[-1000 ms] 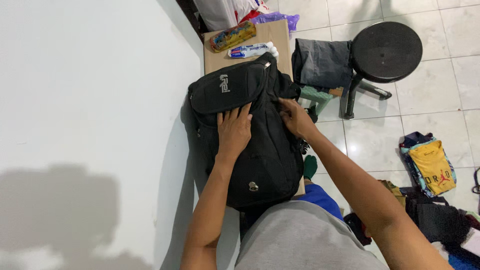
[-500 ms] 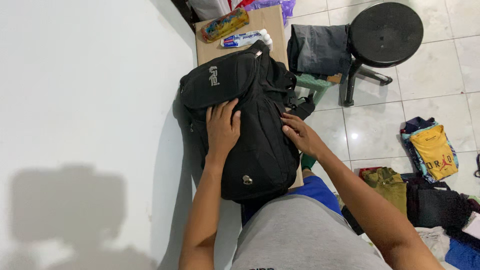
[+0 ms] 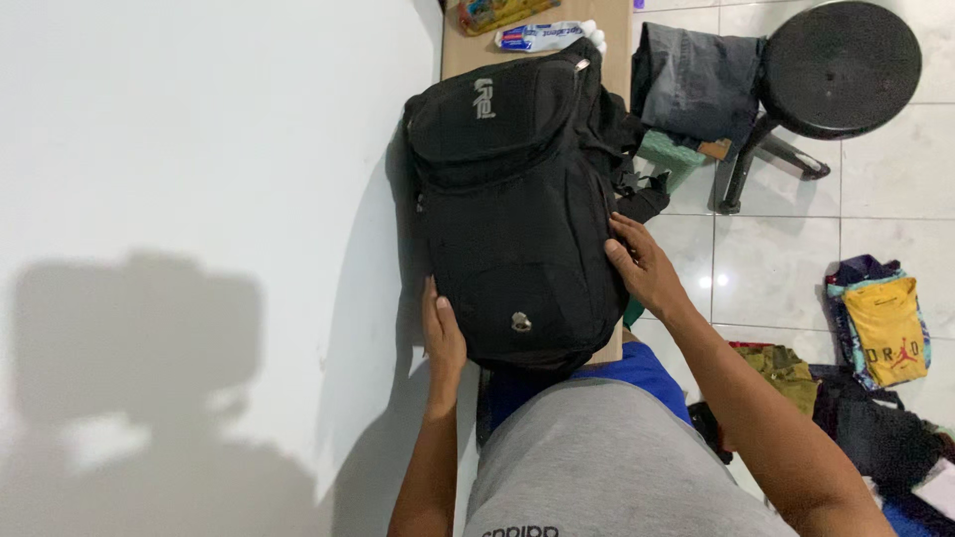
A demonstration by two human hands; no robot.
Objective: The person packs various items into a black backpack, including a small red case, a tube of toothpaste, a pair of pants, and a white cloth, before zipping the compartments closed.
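A black backpack [image 3: 517, 209] lies front side up on a narrow wooden table [image 3: 460, 52] set against a white wall. My left hand [image 3: 443, 333] is pressed flat against the pack's lower left edge, between the bag and the wall. My right hand [image 3: 642, 264] rests on the pack's right side, fingers spread along its edge near a dangling strap. Neither hand holds anything else.
A toothpaste box [image 3: 542, 37] and a colourful packet [image 3: 497, 12] lie at the table's far end. A black round stool [image 3: 841, 65] stands on the tiled floor with dark folded cloth [image 3: 696, 85] beside it. Clothes, among them a yellow shirt [image 3: 888, 328], lie at the right.
My left hand slid from the top of the backpack down to its lower left edge. My right hand moved down the right side. The view shifted closer over the bag.
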